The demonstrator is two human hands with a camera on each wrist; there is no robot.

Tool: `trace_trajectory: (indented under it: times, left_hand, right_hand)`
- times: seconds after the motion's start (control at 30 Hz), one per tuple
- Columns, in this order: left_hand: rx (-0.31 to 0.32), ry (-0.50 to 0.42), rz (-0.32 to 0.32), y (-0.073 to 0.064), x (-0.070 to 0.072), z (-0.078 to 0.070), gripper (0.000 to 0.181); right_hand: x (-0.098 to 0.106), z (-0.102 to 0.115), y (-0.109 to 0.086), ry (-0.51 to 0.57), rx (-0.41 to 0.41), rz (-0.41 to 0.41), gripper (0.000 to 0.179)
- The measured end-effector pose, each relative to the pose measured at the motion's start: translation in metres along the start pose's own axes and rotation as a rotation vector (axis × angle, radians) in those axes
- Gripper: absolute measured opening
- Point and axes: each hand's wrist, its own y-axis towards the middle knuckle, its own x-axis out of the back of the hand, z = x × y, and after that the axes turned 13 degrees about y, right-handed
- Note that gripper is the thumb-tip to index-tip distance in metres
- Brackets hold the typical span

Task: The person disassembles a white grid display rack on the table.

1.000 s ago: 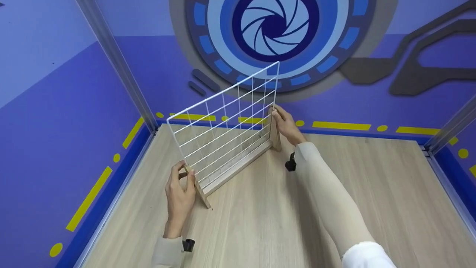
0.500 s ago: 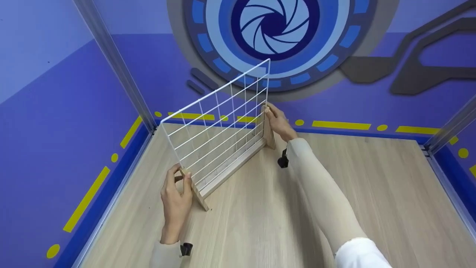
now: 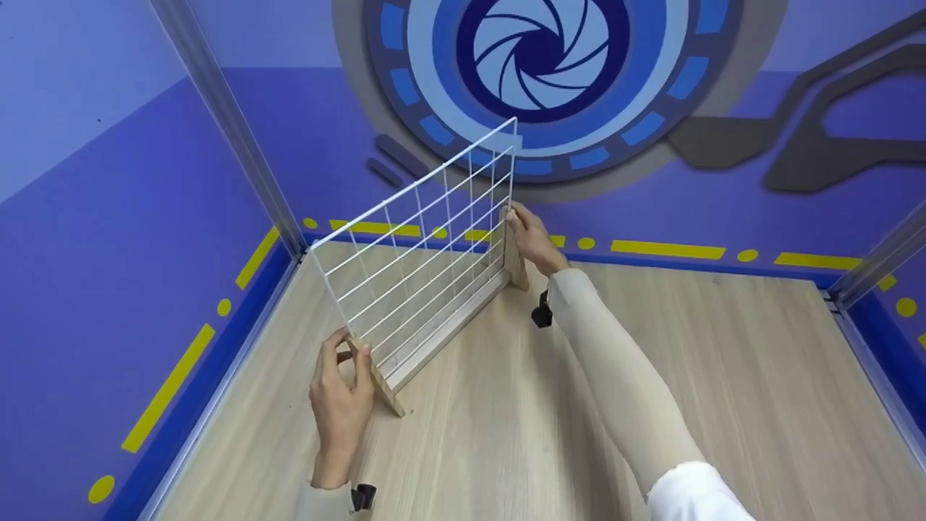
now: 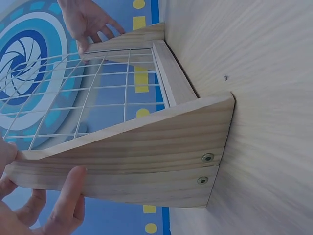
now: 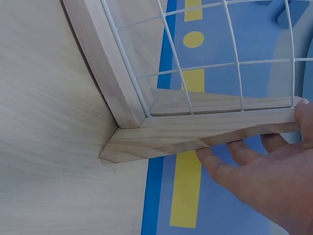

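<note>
Leftward, and a touch nearer, your rack (image 3: 422, 239) has moved since a second ago, with both your hands going along. From the left wrist you get what the head view hides: two screws (image 4: 208, 157) low in the outer face of the near side board (image 4: 117, 142). From the right wrist you see the crossbar (image 5: 106, 63) meeting the far side board (image 5: 195, 129) just above the table (image 3: 759, 376).

Your left hand (image 3: 340, 405) pinches the near board's upper end between thumb and fingers; your right hand (image 3: 534, 235) grips the far board's upper end, hiding part of it from the head camera. Your right sleeve (image 3: 628, 376) crosses above the table's middle. Behind the rack rise the back wall (image 3: 651, 217), with its painted wheel (image 3: 539, 54), and a metal post (image 3: 217, 101) at the far left corner.

Your rack stands slantwise on the table, left of the middle: pale wood below, with a white wire grid (image 5: 238, 62) leaning up between the boards.
</note>
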Motion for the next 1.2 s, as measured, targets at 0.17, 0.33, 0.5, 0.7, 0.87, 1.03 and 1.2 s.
trace_trajectory:
  times: [0.17,0.33,0.5,0.7,0.87,1.03,1.2]
  left_hand:
    - [0.0,0.025,-0.006,-0.001,0.003,-0.002,0.039]
    - [-0.028,0.018,-0.018,0.001,0.004,0.001,0.04]
    - [-0.058,-0.126,-0.036,0.006,0.0,0.007,0.039]
    - [-0.036,-0.354,-0.045,0.011,-0.011,0.016,0.043]
    - [-0.077,-0.36,-0.057,0.011,-0.016,0.023,0.044]
    - [-0.073,-0.376,-0.037,0.01,-0.014,0.02,0.045]
    - [-0.055,-0.384,-0.026,0.01,-0.013,0.017,0.045]
  right_hand:
    - [0.002,0.002,-0.003,0.006,-0.008,0.003,0.046]
    - [0.004,0.002,-0.01,-0.003,-0.007,-0.017,0.046]
    - [0.008,0.003,-0.019,0.033,0.009,-0.02,0.047]
    - [0.016,0.007,-0.034,-0.007,0.047,0.0,0.052]
    - [0.022,0.008,-0.044,-0.001,0.058,0.022,0.056]
    - [0.023,0.008,-0.054,-0.007,0.104,0.011,0.055]
    - [0.016,0.009,-0.063,0.029,0.157,0.031,0.055]
